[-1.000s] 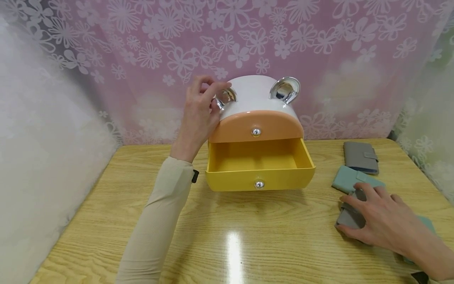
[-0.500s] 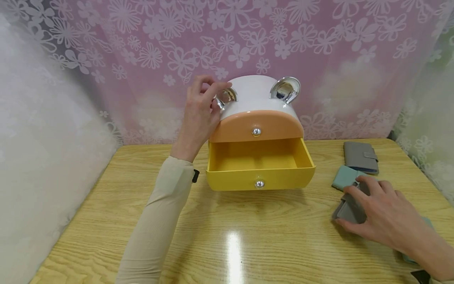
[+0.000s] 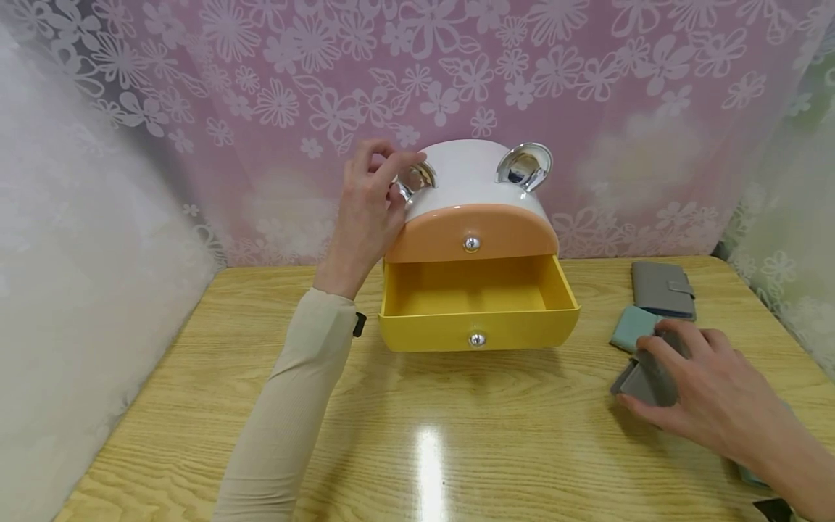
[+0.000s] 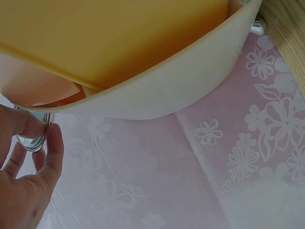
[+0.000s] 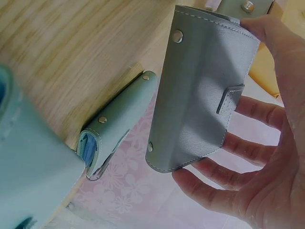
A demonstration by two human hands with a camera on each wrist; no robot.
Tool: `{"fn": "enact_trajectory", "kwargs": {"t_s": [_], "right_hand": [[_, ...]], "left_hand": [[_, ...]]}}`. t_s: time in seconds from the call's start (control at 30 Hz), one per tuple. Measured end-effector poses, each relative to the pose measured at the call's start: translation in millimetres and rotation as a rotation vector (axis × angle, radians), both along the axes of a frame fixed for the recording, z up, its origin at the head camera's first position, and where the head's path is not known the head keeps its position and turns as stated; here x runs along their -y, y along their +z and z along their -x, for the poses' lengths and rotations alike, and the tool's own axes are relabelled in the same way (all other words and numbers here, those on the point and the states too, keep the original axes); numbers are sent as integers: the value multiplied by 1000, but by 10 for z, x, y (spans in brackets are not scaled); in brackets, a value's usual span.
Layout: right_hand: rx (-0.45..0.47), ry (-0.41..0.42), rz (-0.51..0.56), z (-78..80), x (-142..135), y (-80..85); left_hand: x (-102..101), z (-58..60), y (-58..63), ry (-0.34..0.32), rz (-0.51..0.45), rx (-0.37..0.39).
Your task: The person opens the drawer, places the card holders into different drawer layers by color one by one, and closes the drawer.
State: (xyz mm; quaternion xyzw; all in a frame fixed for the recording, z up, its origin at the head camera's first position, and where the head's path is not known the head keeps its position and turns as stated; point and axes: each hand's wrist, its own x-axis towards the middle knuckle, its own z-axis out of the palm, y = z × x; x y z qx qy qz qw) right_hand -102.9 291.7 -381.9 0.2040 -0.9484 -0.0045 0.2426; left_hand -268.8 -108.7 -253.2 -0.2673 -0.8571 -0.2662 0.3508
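Note:
In the head view a small cabinet with a white rounded top [image 3: 466, 163] and an orange upper drawer [image 3: 430, 239] stands at the back of the table. Its yellow lower drawer [image 3: 424, 333] is pulled out with nothing inside. My left hand [image 3: 365, 210] pinches the cabinet's left silver ear [image 3: 417, 176]; the left wrist view shows the thumb and fingers around that ear [image 4: 32, 144]. At the right, my right hand [image 3: 717, 399] holds a grey wallet [image 3: 646, 384] by its edges, tilted. A strap and metal snaps show on this grey wallet [image 5: 200, 95] in the right wrist view.
Behind the held wallet lie a teal wallet [image 3: 631, 328] and another grey wallet [image 3: 662, 288]. A second teal wallet [image 3: 753, 475] is mostly hidden under the right forearm. A floral curtain [image 3: 274, 181] rises behind the wooden table [image 3: 261, 435].
The right hand has tilted and slightly raised the grey wallet, shifting a little toward the table's back and covering more of the teal one. The left hand and drawer have stayed put.

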Motion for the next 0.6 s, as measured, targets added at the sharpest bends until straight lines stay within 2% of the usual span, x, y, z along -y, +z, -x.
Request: {"fn": "enact_trajectory", "kwargs": {"t_s": [0.17, 0.4, 0.6], "right_hand": [[-40, 2, 24, 25, 21, 14], [-157, 53, 58, 80, 86, 76], [-187, 58, 74, 101, 123, 135]], "left_hand": [[2, 4, -4, 3, -5, 2], [1, 10, -7, 0, -6, -2], [-3, 15, -11, -2, -6, -7]]}}
